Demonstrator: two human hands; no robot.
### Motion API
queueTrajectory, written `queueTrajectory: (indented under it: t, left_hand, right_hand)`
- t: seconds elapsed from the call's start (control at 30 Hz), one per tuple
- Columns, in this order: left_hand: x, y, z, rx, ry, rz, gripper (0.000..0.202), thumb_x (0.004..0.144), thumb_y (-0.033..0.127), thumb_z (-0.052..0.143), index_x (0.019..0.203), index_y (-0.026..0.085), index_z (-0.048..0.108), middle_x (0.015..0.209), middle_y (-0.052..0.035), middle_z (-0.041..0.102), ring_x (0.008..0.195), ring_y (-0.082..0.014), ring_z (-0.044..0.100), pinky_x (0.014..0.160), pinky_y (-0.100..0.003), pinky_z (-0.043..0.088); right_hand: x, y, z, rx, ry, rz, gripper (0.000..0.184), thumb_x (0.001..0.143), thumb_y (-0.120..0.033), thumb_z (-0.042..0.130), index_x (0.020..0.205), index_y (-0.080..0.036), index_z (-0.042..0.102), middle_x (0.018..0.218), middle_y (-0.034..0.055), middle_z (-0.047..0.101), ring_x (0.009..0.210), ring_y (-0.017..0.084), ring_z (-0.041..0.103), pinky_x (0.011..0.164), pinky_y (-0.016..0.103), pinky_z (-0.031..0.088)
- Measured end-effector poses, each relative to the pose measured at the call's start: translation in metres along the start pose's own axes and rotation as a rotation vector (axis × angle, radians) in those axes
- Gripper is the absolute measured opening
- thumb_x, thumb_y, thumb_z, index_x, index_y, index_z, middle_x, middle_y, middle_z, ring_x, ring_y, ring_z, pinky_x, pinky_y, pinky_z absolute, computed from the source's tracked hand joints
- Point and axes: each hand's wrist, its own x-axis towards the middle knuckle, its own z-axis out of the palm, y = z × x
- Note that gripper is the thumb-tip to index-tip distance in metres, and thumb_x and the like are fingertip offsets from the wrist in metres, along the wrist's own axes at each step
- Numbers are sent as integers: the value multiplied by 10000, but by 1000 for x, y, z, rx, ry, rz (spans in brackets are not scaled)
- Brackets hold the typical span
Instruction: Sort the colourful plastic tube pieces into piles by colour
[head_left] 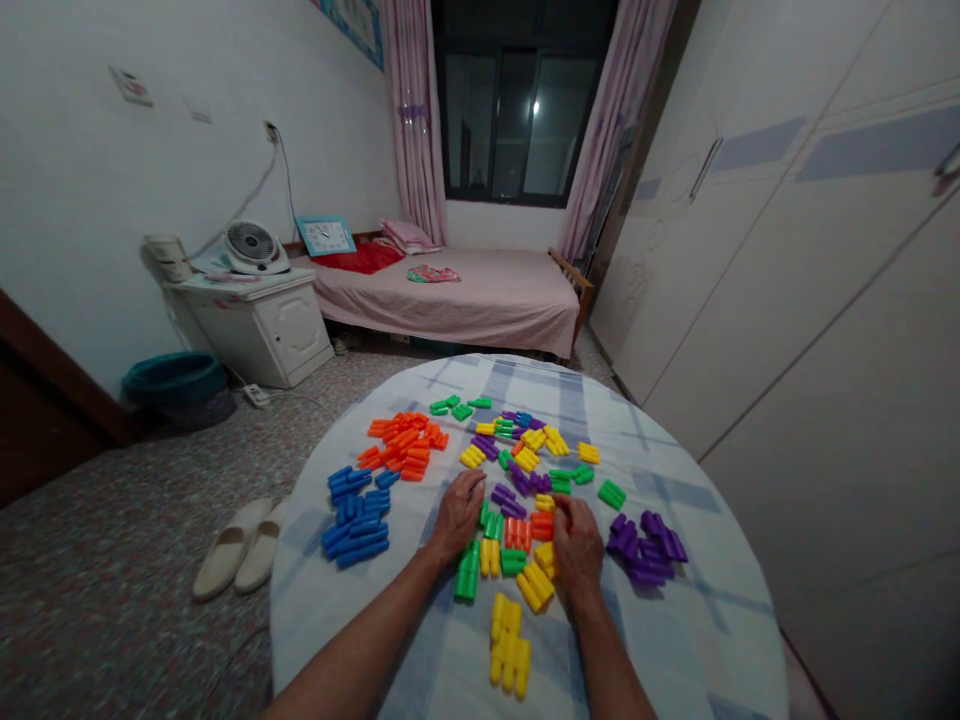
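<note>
Plastic tube-shaped building blocks lie in colour groups on a round table. My left hand (457,514) is closed, fingers curled and together, beside green blocks (492,525) in the middle; whether it holds anything is hidden. Opposite, my right hand (580,545) is closed with its fingertips at an orange block (541,526), next to a small yellow block (544,502). Between the hands lie another orange block (517,534) and a purple block (508,500). Closer to me are yellow blocks (510,650) and a standing-out longer green block (466,572).
Blue blocks (356,520) and orange blocks (405,443) are heaped left, purple blocks (646,550) right, mixed yellow blocks (532,440) farther back. A checked cloth covers the table (720,600). Beyond stand a bed (480,295), a white cabinet (277,330) and a wardrobe (810,300).
</note>
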Motion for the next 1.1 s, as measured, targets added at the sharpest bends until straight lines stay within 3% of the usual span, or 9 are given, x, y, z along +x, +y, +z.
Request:
queueTrajectory:
  t: [0.2, 0.37, 0.5, 0.63, 0.77, 0.9, 1.1]
  left_hand:
    - [0, 5, 4, 63, -2, 46, 274, 901, 272, 394, 974, 178, 640, 978, -77, 664, 963, -182, 594, 905, -361, 469]
    - [1, 3, 7, 49, -39, -2, 229, 857, 215, 439, 938, 182, 650, 962, -71, 670, 973, -200, 588, 916, -390, 456]
    - [18, 5, 17, -44, 76, -56, 244, 804, 132, 445, 944, 171, 641, 1025, -76, 644, 1014, -189, 583, 923, -374, 468]
    - [50, 8, 27, -36, 232, 4, 262, 818, 124, 424, 950, 184, 642, 1091, -85, 600, 1088, -196, 548, 974, -393, 442]
    - [72, -3, 34, 11, 311, 13, 249, 812, 146, 451, 947, 205, 652, 1142, -83, 585, 1119, -223, 531, 976, -425, 440]
    - [78, -17, 39, -26, 229, -29, 219, 809, 167, 451, 886, 203, 652, 1020, -71, 633, 1022, -219, 576, 920, -409, 471]
    - [81, -19, 39, -73, 133, -54, 222, 819, 172, 444, 909, 218, 641, 1005, -55, 636, 995, -205, 579, 903, -380, 469]
  right_hand:
    - [0, 5, -1, 13, -46, -26, 267, 825, -255, 387, 974, -178, 594, 951, 76, 625, 915, 208, 557, 859, 362, 426]
    - [1, 12, 0, 1, -61, -44, 266, 818, -228, 397, 996, -184, 589, 970, 69, 630, 935, 202, 563, 866, 358, 433]
    - [2, 14, 1, -25, -46, -33, 243, 820, -228, 399, 962, -203, 596, 947, 56, 638, 913, 196, 579, 845, 349, 448]
    - [3, 13, 1, -35, -20, -26, 228, 840, -240, 393, 941, -220, 596, 934, 45, 644, 897, 190, 596, 832, 340, 462]
    - [4, 10, -1, -29, 10, -19, 214, 845, -251, 400, 908, -232, 604, 904, 36, 652, 869, 183, 616, 792, 317, 488]
    - [6, 6, -4, -10, 10, 11, 222, 860, -272, 393, 887, -241, 610, 883, 32, 658, 843, 176, 628, 751, 295, 504]
    - [4, 9, -2, -17, 5, 62, 222, 860, -306, 413, 906, -246, 622, 902, 33, 666, 860, 180, 638, 755, 296, 520]
